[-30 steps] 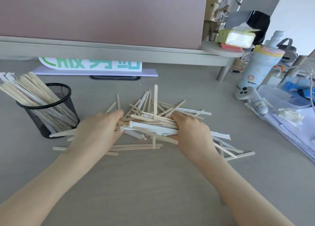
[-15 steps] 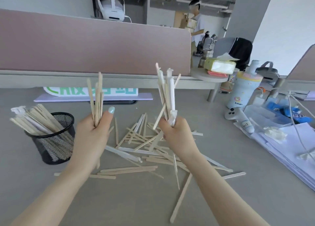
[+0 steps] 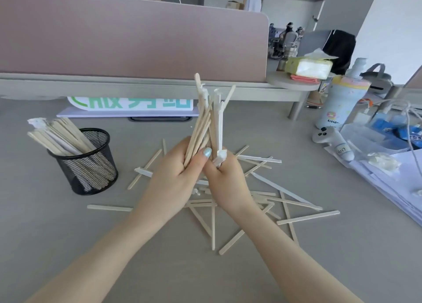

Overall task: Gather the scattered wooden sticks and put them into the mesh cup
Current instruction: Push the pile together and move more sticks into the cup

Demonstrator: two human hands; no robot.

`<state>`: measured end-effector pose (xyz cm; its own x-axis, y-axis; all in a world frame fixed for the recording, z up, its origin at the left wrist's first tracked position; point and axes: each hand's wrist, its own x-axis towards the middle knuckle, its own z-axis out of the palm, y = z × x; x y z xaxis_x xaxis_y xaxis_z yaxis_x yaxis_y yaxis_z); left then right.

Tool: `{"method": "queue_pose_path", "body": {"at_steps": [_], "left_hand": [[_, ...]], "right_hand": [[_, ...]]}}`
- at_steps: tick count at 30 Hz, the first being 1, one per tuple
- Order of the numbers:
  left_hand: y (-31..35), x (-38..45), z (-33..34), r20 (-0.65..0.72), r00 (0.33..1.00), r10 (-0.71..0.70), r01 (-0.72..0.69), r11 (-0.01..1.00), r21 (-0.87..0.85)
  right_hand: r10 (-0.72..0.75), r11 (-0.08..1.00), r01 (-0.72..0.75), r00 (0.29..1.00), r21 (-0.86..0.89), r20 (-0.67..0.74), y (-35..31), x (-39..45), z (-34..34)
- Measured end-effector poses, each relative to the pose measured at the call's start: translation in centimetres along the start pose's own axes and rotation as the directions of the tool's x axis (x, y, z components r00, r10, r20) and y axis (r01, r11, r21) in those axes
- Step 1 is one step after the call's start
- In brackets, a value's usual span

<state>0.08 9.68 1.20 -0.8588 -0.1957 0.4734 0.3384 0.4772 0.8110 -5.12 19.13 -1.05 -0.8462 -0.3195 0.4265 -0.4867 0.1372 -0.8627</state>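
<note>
My left hand (image 3: 173,177) and my right hand (image 3: 226,177) are pressed together above the desk, both closed on one upright bundle of wooden sticks (image 3: 206,122), some in white paper wrappers. Below and around the hands, several loose sticks (image 3: 306,218) lie scattered on the grey desk. The black mesh cup (image 3: 85,163) stands to the left of my hands, apart from them, holding several sticks that lean to the upper left.
A pink partition (image 3: 137,35) and a shelf run along the back. A green-lettered sign (image 3: 130,106) stands behind the cup. At the right are a bottle (image 3: 342,101), a white controller (image 3: 333,142), papers (image 3: 392,179) and cables.
Both hands scooped sticks off the desk, lifted separate bunches upright, then came together so the two bunches now form one bundle. The view tilted up.
</note>
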Motion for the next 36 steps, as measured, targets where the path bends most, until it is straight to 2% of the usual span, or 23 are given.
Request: {"method": "queue_pose_path", "body": {"at_steps": [4, 7, 9, 10, 14, 17, 21, 24, 28, 31, 36], "left_hand": [[-1.3, -0.4, 0.1, -0.04, 0.999, 0.014, -0.013, 0.999, 0.032], [-2.0, -0.2, -0.2, -0.085, 0.996, -0.021, 0.014, 0.996, -0.087], [-2.3, 0.0, -0.3, -0.066, 0.998, -0.022, 0.012, 0.989, -0.15], [-2.4, -0.1, -0.2, -0.04, 0.999, -0.022, 0.016, 0.992, -0.129], [-2.0, -0.5, 0.5, 0.151, 0.988, -0.022, 0.016, 0.999, 0.037], [-1.9, -0.8, 1.1, 0.276, 0.961, -0.036, 0.018, 0.997, 0.069], [-2.0, -0.9, 1.5, 0.242, 0.962, -0.128, 0.106, 0.989, 0.101], [-2.1, -1.0, 1.4, 0.229, 0.961, -0.155, 0.106, 0.972, 0.211], [-2.4, -1.0, 1.4, 0.214, 0.969, -0.12, 0.049, 0.949, 0.311], [-2.8, -0.8, 1.2, 0.219, 0.964, -0.153, 0.07, 0.935, 0.348], [-3.0, -0.5, 0.4, 0.184, 0.972, -0.146, 0.066, 0.922, 0.382]], "right_hand": [[0.082, 0.996, -0.08, 0.995, 0.029, -0.059, 0.0, -0.1, -1.0], [0.181, 0.982, -0.169, 0.971, 0.081, -0.16, 0.8, 0.2, -1.9], [0.261, 0.955, -0.225, 0.947, 0.194, -0.189, 1.3, 0.3, -2.3], [0.285, 0.936, -0.232, 0.94, 0.264, -0.185, 1.4, 0.4, -2.4], [0.314, 0.859, -0.213, 0.937, 0.466, -0.151, 1.0, 0.5, -2.2], [0.308, 0.808, -0.201, 0.945, 0.554, -0.107, 0.1, 0.1, -2.0], [0.325, 0.787, -0.23, 0.943, 0.572, -0.068, -0.5, -0.4, -1.7], [0.306, 0.769, -0.189, 0.948, 0.61, -0.092, -0.8, -0.3, -1.8], [0.35, 0.679, -0.172, 0.93, 0.714, -0.109, -0.2, 0.0, -2.2], [0.363, 0.637, -0.152, 0.924, 0.756, -0.12, 0.0, 0.2, -2.4], [0.393, 0.522, -0.045, 0.899, 0.852, -0.193, 0.0, 0.9, -3.2]]}}
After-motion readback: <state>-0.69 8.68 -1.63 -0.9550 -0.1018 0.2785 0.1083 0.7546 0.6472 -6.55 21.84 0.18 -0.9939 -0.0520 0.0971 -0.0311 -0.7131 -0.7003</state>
